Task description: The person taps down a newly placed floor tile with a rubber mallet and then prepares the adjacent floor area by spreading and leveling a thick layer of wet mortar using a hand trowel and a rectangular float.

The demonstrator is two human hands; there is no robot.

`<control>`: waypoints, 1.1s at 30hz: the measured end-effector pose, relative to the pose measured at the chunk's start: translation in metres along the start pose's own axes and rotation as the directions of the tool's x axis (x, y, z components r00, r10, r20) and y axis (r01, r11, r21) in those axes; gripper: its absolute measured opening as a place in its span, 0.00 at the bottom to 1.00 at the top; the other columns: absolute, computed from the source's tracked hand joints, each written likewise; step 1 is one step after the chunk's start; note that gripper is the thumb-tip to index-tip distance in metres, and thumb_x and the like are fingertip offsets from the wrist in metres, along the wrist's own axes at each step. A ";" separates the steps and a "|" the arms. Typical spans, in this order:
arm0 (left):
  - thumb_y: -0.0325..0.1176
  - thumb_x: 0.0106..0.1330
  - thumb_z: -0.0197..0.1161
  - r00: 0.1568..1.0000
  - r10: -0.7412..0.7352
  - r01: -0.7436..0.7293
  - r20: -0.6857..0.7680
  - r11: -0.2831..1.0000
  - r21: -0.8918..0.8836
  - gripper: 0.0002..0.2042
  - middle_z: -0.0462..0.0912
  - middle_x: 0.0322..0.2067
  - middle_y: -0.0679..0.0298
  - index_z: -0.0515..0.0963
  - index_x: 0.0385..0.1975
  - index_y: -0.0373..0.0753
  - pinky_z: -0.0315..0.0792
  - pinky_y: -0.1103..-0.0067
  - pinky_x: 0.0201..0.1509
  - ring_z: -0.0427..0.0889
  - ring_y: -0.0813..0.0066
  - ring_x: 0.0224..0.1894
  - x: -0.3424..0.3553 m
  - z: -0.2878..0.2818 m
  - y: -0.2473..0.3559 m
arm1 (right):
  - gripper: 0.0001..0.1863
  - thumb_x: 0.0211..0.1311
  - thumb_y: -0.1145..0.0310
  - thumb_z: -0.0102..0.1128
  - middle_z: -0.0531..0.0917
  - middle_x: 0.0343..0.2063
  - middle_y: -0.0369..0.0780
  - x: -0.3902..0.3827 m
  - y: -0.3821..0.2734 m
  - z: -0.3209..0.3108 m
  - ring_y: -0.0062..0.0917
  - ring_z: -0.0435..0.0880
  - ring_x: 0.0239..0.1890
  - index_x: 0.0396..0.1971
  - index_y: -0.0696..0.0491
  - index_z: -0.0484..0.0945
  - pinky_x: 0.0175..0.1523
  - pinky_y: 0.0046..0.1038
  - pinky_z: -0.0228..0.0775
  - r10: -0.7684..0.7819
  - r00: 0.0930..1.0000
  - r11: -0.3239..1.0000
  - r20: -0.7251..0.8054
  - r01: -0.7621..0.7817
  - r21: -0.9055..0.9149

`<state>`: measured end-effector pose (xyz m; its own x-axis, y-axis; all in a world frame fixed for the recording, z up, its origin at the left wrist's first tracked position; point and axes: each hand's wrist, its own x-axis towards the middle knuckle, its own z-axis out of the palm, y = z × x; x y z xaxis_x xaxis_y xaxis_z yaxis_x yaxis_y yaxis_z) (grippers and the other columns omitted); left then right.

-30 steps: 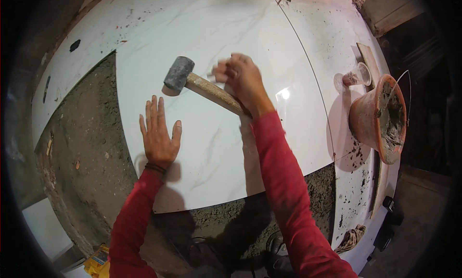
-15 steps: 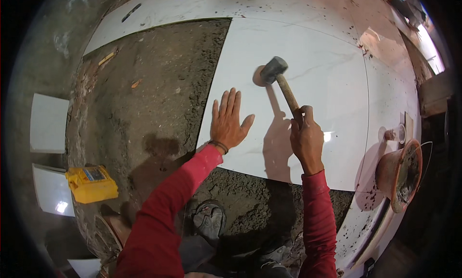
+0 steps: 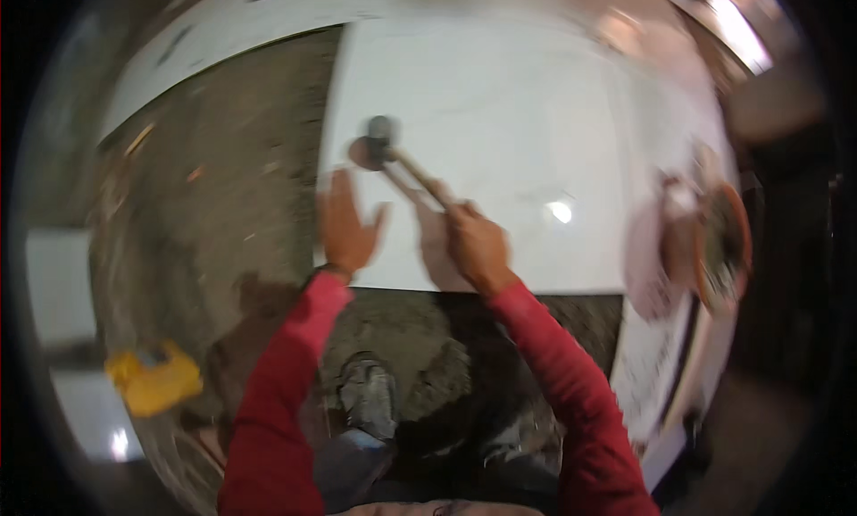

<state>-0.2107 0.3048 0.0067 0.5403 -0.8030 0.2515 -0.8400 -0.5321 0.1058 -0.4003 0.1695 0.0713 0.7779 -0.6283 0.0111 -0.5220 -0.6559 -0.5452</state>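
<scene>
My right hand (image 3: 478, 246) is wrapped round the wooden handle of a mallet (image 3: 418, 174). Its dark grey head hangs over, or touches, the left part of a large white floor tile (image 3: 500, 105); which of the two I cannot tell. Beside the tile's left edge my left hand (image 3: 348, 226) lies with fingers stretched and thumb apart, holding nothing. Motion blurs both hands. Rough grey mortar (image 3: 232, 159) borders the tile on the left, and more of it lies along the near edge by my shoe (image 3: 367, 395).
A yellow container (image 3: 154, 379) sits at the left, near white tile pieces (image 3: 62, 279). On the right, an orange-rimmed bucket (image 3: 745, 235) stands on the pale tiles. Small dark objects lie on the far tile strip (image 3: 214, 25).
The mallet and my right hand have swung left across the tile, toward my left hand. My left hand stays near the tile's left edge. The whole view has shifted and blurred.
</scene>
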 end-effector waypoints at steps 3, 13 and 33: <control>0.44 0.71 0.53 0.996 0.089 -0.088 0.000 0.991 -0.103 0.35 0.53 0.72 0.49 0.51 0.72 0.31 0.44 0.58 0.76 0.48 0.54 0.75 -0.005 -0.006 0.015 | 0.32 0.60 0.72 0.52 0.81 0.33 0.49 -0.029 0.027 -0.041 0.44 0.82 0.27 0.67 0.42 0.63 0.31 0.44 0.75 -0.020 0.998 0.999 0.057 0.023 -0.041; 0.51 0.75 0.45 0.958 0.238 -0.236 0.160 0.971 -0.034 0.31 0.47 0.75 0.56 0.51 0.74 0.45 0.44 0.52 0.75 0.46 0.49 0.75 0.003 -0.022 0.055 | 0.19 0.56 0.54 0.69 0.74 0.14 0.47 -0.364 0.112 -0.255 0.47 0.77 0.18 0.27 0.54 0.73 0.25 0.42 0.68 0.536 0.836 0.834 0.118 -0.503 -0.226; 0.49 0.73 0.43 0.591 0.786 -0.675 0.179 0.604 -0.424 0.35 0.47 0.73 0.47 0.48 0.72 0.29 0.36 0.57 0.77 0.43 0.53 0.76 -0.055 0.021 0.401 | 0.21 0.66 0.52 0.63 0.77 0.19 0.30 -0.590 0.171 -0.121 0.13 0.70 0.22 0.32 0.60 0.82 0.27 0.22 0.63 0.843 -0.182 0.225 -0.506 -0.735 0.640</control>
<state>-0.5759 0.1301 0.0149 -0.3323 -0.9413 0.0592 -0.8926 0.3342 0.3026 -0.9910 0.3780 0.0733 -0.7589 -0.6502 -0.0371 -0.4656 0.5815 -0.6671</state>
